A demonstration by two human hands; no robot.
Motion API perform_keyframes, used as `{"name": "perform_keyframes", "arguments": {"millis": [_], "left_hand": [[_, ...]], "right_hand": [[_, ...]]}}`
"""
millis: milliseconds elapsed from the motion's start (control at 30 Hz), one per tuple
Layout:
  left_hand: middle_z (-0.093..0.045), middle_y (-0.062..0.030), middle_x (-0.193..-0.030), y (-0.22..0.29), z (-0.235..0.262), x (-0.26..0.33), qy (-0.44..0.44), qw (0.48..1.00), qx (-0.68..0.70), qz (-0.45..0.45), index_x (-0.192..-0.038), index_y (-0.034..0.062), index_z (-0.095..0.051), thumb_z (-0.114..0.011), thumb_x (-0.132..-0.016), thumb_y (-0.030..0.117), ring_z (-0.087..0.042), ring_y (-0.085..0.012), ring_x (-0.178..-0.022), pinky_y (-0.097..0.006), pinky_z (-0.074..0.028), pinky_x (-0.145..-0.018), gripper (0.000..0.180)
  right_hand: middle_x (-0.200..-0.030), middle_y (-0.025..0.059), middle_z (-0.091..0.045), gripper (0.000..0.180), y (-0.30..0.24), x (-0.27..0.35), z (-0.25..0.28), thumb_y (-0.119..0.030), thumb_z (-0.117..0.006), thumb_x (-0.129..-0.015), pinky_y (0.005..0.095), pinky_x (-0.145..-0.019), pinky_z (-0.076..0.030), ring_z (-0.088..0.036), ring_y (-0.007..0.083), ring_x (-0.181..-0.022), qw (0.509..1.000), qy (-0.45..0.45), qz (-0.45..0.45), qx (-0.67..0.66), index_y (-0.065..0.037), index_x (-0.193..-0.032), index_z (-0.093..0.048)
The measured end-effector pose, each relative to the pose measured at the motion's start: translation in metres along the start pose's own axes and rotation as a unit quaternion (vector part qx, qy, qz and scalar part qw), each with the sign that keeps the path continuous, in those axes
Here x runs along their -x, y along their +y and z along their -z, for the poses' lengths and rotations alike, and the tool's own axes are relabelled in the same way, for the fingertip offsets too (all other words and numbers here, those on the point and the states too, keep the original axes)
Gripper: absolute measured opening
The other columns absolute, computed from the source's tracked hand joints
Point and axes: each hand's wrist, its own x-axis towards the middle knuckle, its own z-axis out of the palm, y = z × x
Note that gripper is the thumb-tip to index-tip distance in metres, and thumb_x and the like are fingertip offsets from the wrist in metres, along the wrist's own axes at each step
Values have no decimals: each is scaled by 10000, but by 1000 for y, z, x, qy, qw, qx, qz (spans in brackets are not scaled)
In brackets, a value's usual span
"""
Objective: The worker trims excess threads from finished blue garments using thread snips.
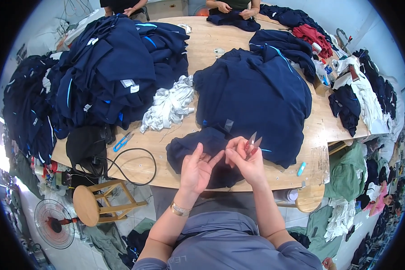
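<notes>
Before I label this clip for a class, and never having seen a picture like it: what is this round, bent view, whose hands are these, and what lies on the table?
A wide fisheye camera worn on a person's head looks down, so straight edges bend. The left hand is open above a dark blue garment spread on the wooden table. The right hand holds small red thread snips. To the left lie a pile of blue garments, white scraps, blue snips and a black cable. Other people's hands work at the far end.
</notes>
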Motion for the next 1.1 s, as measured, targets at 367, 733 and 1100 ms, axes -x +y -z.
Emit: {"name": "perform_keyframes", "arguments": {"millis": [367,733,1100], "left_hand": [[-631,-78,-996,-12,15,6,-40,992,-103,-56,-1037,5,-582,-507,-933,154,-613,-145,-877,-293,-498,-794,196],[-638,-101,-944,2,3,2,-9,1000,-1,22,-907,-4,-613,-509,-933,186,-620,-194,-880,-423,-518,-857,218],[-640,-111,-971,-1,6,4,-10,999,-42,-18,-982,-15,-598,-498,-941,207,-629,-204,-873,-355,-530,-785,247]], "right_hand": [[-762,20,-517,288,3,7,-15,30,-637,-797,209,-487,-354,-401,43,-554,993,-26,34,111,-32,-644,-401],[-595,16,-493,336,-9,17,11,-172,-685,-807,245,-466,-346,-471,99,-519,967,-30,76,240,-74,-691,-385],[-673,91,-546,338,8,13,8,-333,-675,-780,337,-478,-425,-548,279,-531,797,-4,202,568,-32,-774,-520]]}}
